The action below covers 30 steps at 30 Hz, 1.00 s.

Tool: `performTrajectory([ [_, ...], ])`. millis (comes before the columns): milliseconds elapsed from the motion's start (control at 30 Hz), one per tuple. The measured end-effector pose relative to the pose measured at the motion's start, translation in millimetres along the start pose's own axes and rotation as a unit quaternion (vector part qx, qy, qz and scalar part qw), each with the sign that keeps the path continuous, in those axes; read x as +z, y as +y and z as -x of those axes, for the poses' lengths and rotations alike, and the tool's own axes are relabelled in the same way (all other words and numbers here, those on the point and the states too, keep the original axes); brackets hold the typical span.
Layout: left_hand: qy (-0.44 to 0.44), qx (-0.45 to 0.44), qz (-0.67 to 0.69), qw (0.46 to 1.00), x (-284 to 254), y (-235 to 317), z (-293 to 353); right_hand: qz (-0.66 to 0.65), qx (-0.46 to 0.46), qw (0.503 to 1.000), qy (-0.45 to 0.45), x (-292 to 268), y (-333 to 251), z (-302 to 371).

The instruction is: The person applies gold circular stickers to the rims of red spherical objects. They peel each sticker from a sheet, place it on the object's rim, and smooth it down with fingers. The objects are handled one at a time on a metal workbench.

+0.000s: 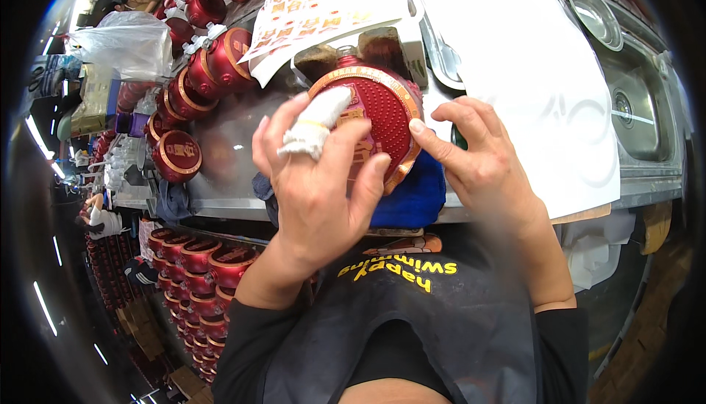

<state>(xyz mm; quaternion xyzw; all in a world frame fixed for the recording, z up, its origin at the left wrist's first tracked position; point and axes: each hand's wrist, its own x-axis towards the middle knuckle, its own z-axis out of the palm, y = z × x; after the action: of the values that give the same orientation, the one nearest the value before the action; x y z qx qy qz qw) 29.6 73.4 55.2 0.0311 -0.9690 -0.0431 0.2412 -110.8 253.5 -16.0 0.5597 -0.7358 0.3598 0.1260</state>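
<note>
A round red bottle [393, 121] with a studded face and a gold-coloured rim lies face up in front of me, its neck between two dark brown blocks. My left hand [312, 172] is over its left side, fingers apart and bent toward a gold-toned patch on the face. A white cloth finger cover [316, 126], held by a band, wraps one of its fingers. At the bottle's right rim, my right hand [478, 154] rests a fingertip on the gold edge, the other fingers loosely curled. Neither hand grips anything that I can see.
Blue cloth [412, 194] lies under the bottle's near side. Beyond are printed sheets [323, 6] with orange-red motifs; a large white sheet [522, 73] covers the right. Several red bottles [178, 155] stand at left, more below the bench. A sink [636, 113] is far right.
</note>
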Motion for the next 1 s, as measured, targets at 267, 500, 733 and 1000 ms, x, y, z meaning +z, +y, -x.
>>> performTrajectory([
  [267, -0.039, 0.109, -0.052, 0.992, 27, -21, -29, -0.050, 0.030, 0.998, 0.002, -6, 2, 7],
  [500, -0.062, 0.168, -0.003, 0.984, 27, -29, -31, -0.055, 0.051, 0.997, 0.021, -3, 10, 8],
  [733, -0.041, 0.162, 0.049, 0.985, 24, -19, -22, -0.056, 0.033, 0.998, 0.019, 1, 14, -1],
  [1000, -0.053, 0.140, -0.034, 0.988, 35, -27, -25, -0.053, 0.052, 0.997, 0.029, 5, 12, 2],
])
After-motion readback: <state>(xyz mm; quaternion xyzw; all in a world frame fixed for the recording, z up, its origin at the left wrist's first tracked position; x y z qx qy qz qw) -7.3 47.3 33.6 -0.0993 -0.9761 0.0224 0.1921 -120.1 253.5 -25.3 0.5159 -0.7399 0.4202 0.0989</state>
